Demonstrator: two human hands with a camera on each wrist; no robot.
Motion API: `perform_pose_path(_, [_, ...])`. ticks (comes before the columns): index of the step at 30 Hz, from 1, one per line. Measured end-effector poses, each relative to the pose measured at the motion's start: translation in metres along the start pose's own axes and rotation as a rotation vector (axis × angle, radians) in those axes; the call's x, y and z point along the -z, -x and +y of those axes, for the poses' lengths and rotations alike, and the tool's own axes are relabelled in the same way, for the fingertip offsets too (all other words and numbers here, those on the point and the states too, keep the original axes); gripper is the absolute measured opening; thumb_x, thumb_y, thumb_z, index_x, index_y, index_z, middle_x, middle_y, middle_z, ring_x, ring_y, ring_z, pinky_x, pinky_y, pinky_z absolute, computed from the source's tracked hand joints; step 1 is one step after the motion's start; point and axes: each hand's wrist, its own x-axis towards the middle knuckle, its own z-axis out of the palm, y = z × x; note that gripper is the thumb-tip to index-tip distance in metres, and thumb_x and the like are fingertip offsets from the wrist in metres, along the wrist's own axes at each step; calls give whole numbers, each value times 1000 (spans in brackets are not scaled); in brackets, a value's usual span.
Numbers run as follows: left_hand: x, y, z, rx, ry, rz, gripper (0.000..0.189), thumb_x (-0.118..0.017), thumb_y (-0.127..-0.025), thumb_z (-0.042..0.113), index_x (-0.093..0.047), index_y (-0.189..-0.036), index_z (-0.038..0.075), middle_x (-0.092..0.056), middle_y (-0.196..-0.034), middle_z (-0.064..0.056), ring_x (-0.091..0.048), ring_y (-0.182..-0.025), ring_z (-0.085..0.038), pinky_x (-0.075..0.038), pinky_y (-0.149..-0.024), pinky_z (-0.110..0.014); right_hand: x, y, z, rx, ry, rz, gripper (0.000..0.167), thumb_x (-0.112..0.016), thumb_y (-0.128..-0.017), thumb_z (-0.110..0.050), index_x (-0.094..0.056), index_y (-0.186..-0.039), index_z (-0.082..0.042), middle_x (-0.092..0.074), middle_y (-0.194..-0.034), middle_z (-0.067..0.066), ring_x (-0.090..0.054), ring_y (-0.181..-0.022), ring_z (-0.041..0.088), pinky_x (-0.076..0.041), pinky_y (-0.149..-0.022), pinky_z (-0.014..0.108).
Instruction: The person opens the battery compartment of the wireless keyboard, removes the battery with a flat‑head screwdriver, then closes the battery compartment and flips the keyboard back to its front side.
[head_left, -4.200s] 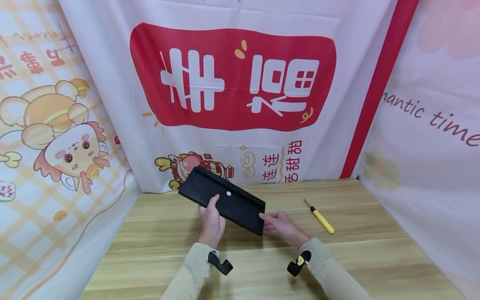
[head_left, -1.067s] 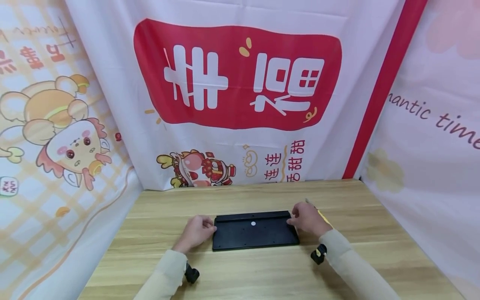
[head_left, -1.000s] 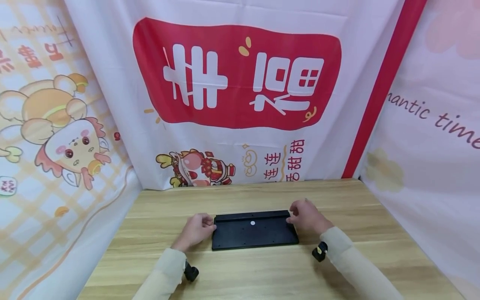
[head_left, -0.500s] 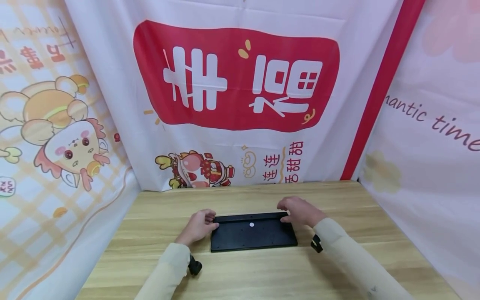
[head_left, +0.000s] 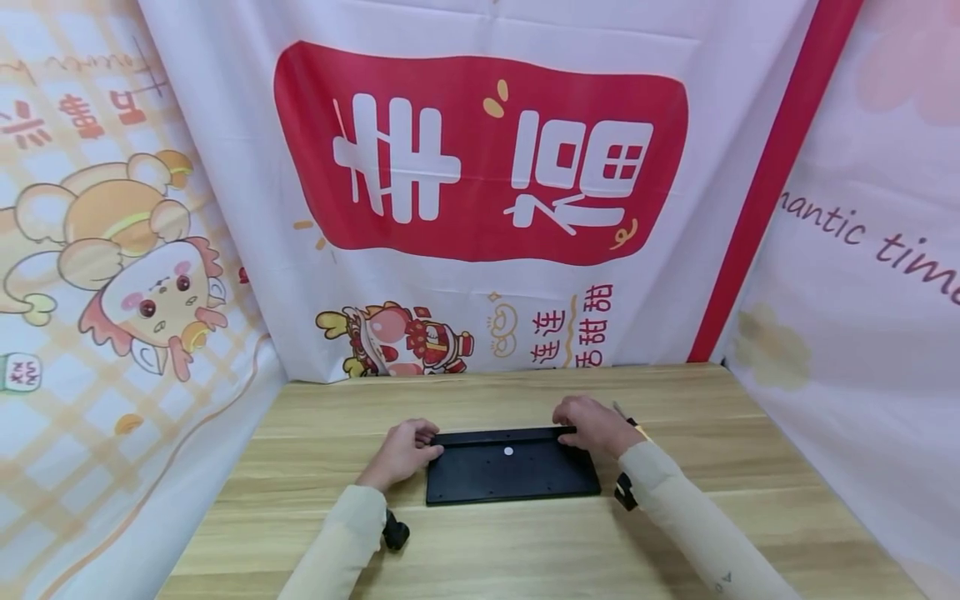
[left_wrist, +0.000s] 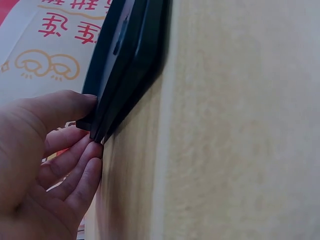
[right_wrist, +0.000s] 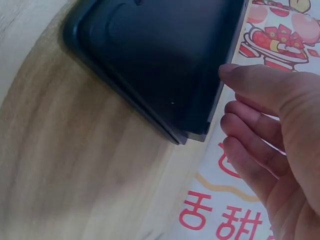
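A black keyboard point(head_left: 513, 475) lies flat on the table, underside up, with a raised ridge point(head_left: 495, 437) along its far edge and a round white sticker point(head_left: 508, 451). My left hand point(head_left: 402, 454) is at its far left corner. In the left wrist view that hand's thumb point(left_wrist: 75, 106) presses the ridge and the fingers meet the edge below, pinching the corner. At the far right corner is my right hand point(head_left: 596, 425). Its thumb point(right_wrist: 250, 80) touches the ridge in the right wrist view, while the other fingers, loosely bent, stand apart from the keyboard.
A screwdriver point(head_left: 639, 427) with a yellow handle lies just beyond the right hand, mostly hidden by it. Printed cloth walls point(head_left: 480, 287) enclose the wooden table point(head_left: 525, 550) at the back and both sides.
The keyboard, held up and tilted about four seconds ago, now lies on the table. Over the last second both hands have shifted slightly from its side edges to its far corners.
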Motion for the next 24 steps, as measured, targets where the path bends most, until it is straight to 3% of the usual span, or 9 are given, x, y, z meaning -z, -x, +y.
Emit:
perform_pose_path(11, [-1,-2,-1,19,12,0,29,-79,-95,14,-73,-122,4,-74,-115,-9,-69,-103,-20,-60,-94,-44,-8,0,8,81,4,56,8,-83,-92,-14,-78,-97,-13,-68,-90,-4,-56,-80,8,-56,-75,30])
perform_pose_path(16, [-1,-3,-1,27,14,-1,29,-79,-96,14,-73,-122,4,-74,-115,-8,-69,-103,-19,-59,-95,-44,-5,-6,9,125,11,40,7,-83,-91,-9,-77,-89,-12,-67,-82,-4,-55,-74,7,-53,-68,28])
perform_pose_path(20, [-1,-3,-2,21,17,0,28,-80,-95,14,-73,-121,5,-74,-114,-8,-68,-102,-19,-60,-94,-43,0,-11,7,81,-8,-21,6,-83,-91,-9,-78,-89,-12,-70,-81,-4,-58,-73,8,-56,-71,30])
perform_pose_path(24, [-1,-3,-4,23,19,-7,28,-79,-95,14,-73,-121,5,-74,-115,-8,-68,-103,-19,-59,-95,-43,8,-17,3,-21,-62,-117,4,-83,-91,-11,-80,-91,-12,-71,-82,-5,-61,-76,9,-58,-76,33])
